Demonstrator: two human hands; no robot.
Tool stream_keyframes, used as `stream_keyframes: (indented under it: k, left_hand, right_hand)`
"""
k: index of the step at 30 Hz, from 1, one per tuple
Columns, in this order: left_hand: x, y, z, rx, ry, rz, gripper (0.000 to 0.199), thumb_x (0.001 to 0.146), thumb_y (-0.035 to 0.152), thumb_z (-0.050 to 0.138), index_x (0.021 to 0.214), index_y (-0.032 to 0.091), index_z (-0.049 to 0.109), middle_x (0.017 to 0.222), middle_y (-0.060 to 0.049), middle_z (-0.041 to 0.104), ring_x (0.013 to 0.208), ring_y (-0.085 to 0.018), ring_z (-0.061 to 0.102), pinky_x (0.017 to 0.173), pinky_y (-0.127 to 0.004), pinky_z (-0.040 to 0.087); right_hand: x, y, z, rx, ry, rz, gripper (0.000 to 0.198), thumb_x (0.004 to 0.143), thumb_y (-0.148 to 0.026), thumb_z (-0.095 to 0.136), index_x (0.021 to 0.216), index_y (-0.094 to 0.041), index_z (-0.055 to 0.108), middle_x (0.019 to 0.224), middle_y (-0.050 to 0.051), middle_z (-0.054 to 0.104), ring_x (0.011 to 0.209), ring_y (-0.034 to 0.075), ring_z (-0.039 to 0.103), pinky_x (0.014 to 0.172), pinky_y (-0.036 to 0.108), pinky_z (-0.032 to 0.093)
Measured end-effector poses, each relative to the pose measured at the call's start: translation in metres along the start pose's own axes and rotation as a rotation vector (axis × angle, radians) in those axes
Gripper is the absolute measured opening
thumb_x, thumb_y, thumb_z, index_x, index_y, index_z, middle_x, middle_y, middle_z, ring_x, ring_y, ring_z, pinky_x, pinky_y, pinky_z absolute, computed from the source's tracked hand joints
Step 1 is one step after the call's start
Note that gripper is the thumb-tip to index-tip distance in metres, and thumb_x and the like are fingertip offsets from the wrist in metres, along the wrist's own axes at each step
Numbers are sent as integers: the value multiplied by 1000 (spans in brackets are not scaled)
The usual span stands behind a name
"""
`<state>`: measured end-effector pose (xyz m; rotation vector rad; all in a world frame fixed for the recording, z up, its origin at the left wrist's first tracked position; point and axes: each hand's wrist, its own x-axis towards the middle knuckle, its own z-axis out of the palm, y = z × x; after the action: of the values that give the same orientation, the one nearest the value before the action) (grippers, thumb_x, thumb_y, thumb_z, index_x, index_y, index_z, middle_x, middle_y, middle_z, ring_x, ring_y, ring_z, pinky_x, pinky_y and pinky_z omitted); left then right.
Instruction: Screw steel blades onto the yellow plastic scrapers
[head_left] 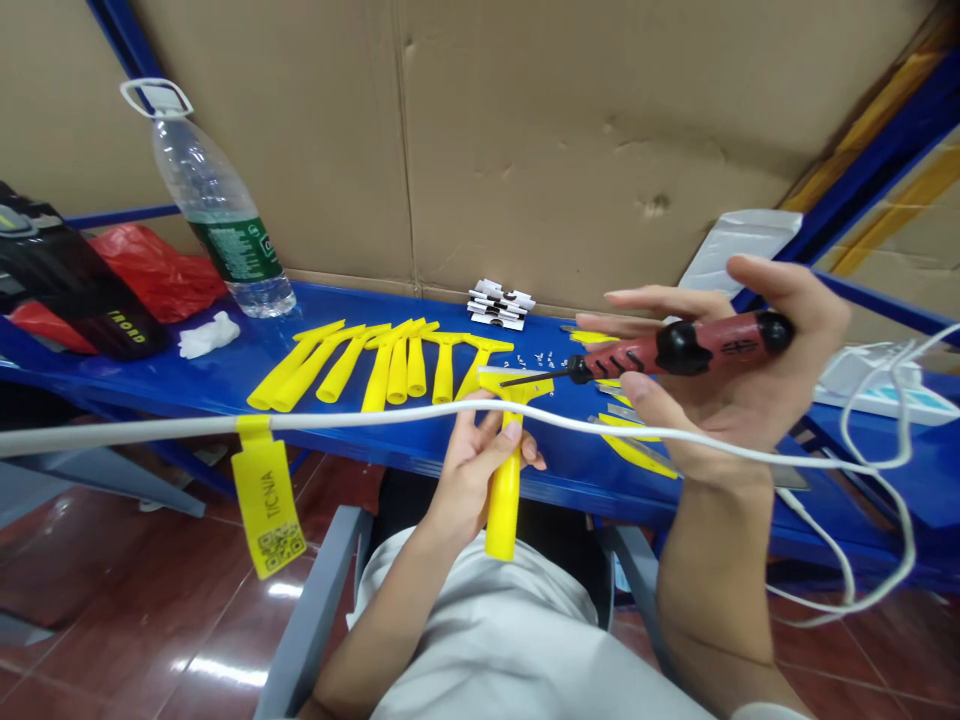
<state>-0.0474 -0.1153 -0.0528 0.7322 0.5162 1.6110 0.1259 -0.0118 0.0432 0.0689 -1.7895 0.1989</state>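
Note:
My left hand [480,455] is closed around the neck of a yellow T-shaped scraper [504,500], its hollow handle pointing down towards my lap. A pale strip lies along the scraper's head. In my right hand [750,400] is a screwdriver [690,348] with a red and black handle, held almost level. Its thin dark shaft reaches left to the scraper's head, and the tip appears to touch it. Several more yellow scrapers [397,365] lie in a row on the blue table [330,305]. Yellow pieces with metal blades [634,440] lie beneath my right hand.
A white cable [375,415] with a yellow tag [268,500] crosses in front of the view. At the left stand a large water bottle [225,220], a black flask [82,280] and a red bag [157,270]. Small white packets [501,304] sit by the cardboard wall [525,150].

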Motion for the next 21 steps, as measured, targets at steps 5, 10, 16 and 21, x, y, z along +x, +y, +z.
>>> stream_keyframes:
  k: [5, 10, 16, 21]
  left_hand:
    - [-1, -2, -1, 15, -31, 15, 55, 91, 28, 93, 128, 28, 52, 103, 2, 66, 75, -12, 69, 78, -33, 64]
    - [-7, 1, 3, 25, 13, -34, 53, 92, 29, 92, 128, 27, 54, 104, 2, 65, 77, -12, 69, 74, -31, 67]
    - [-11, 1, 7, 89, -4, -66, 55, 91, 37, 93, 124, 27, 51, 109, -1, 65, 75, -14, 68, 49, -26, 63]
    - [-10, -5, 5, 105, -37, -88, 57, 93, 40, 92, 127, 27, 49, 103, 1, 66, 67, -13, 68, 47, -25, 61]
  right_hand:
    - [0, 12, -4, -191, 181, -193, 95, 63, -38, 109, 149, -36, 68, 141, 1, 70, 88, 17, 83, 59, 24, 70]
    - [-5, 11, -7, -80, 64, -12, 99, 70, -38, 104, 158, -40, 57, 125, 1, 80, 85, 23, 83, 66, 38, 75]
    - [-4, 5, -9, -68, 68, 53, 97, 72, -32, 102, 158, -40, 57, 125, 2, 79, 97, 25, 84, 74, 40, 77]
    - [1, 8, -11, -131, 92, -106, 93, 68, -36, 106, 151, -38, 64, 109, -2, 79, 82, 20, 82, 61, 30, 73]
